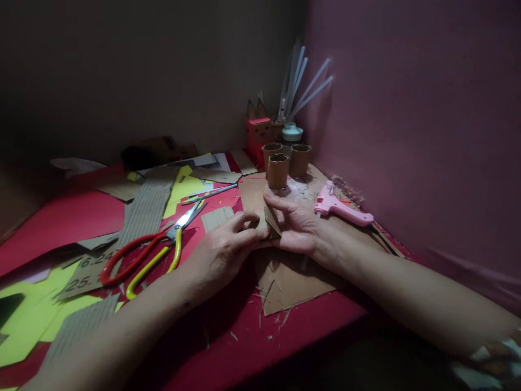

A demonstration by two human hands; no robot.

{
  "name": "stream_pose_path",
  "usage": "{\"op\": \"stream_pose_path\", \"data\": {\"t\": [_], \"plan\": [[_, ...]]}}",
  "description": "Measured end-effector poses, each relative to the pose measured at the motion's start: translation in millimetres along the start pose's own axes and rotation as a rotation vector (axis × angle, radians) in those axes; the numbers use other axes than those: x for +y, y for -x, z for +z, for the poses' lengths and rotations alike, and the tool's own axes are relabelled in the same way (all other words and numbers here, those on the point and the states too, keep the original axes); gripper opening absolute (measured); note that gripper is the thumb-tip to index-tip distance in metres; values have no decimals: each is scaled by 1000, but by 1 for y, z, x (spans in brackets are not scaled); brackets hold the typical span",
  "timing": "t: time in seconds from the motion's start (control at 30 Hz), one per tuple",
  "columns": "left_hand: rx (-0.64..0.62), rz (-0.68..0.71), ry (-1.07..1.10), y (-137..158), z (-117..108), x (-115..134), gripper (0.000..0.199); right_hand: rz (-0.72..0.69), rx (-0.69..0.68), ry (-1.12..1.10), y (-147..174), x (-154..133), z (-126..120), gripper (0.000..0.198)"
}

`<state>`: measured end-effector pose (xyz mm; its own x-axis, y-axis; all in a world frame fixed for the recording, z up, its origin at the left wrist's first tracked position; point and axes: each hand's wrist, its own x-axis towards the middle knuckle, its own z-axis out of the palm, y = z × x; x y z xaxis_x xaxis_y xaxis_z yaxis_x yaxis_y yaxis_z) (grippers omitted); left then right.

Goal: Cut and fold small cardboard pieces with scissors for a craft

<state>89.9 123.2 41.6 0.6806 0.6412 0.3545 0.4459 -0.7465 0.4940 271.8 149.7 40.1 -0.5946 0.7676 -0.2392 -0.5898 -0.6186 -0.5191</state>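
A small bent cardboard piece (pixel 272 221) sits between my two hands above a brown cardboard sheet (pixel 293 288). My left hand (pixel 228 241) grips its near left side with curled fingers. The thumb of my right hand (pixel 299 225) presses on its upper edge, with the fingers behind it. Just beyond my hands stand three small cardboard cups (pixel 278 172), upright and close together. To the right of my right hand lies a pink glue gun (pixel 340 206). Scissors (pixel 177 231) with one red and one yellow handle rest left of my left hand, blades partly apart.
Ribbed cardboard strips (pixel 146 203), yellow paper (pixel 24 331) and red paper (pixel 73 222) cover the left side of the red table (pixel 228 347). A pink-and-brown box with pointed ears (pixel 258 133), a teal-lidded jar (pixel 292 132) and translucent sticks (pixel 311 89) stand in the back corner against the walls.
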Motion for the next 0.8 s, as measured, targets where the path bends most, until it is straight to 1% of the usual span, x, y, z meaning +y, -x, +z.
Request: {"op": "stream_pose_path", "data": {"t": [0.03,0.1,0.17,0.23,0.33,0.4,0.53,0.67,0.8], "plan": [[10,3,-4,0,0,0,26,-11,-6,9,0,0,0,16],[71,0,0,0,-3,1,20,-34,-28,24,0,0,1,13],[141,-51,24,-2,-7,5,14,-54,-33,26,0,0,3,12],[228,-166,109,-5,-11,8,11,-72,-5,19,0,0,4,13],[311,-423,354,-8,-15,11,16,-47,42,39,-2,1,5,13],[317,-533,513,-9,-14,9,21,-12,54,70,-3,3,5,15],[299,-580,690,-8,-10,3,27,-3,63,97,-6,4,3,19],[288,-639,713,-8,-9,5,27,-12,13,95,-8,5,0,23],[251,-648,663,-9,-11,9,26,-106,30,135,-6,6,1,12]]}}
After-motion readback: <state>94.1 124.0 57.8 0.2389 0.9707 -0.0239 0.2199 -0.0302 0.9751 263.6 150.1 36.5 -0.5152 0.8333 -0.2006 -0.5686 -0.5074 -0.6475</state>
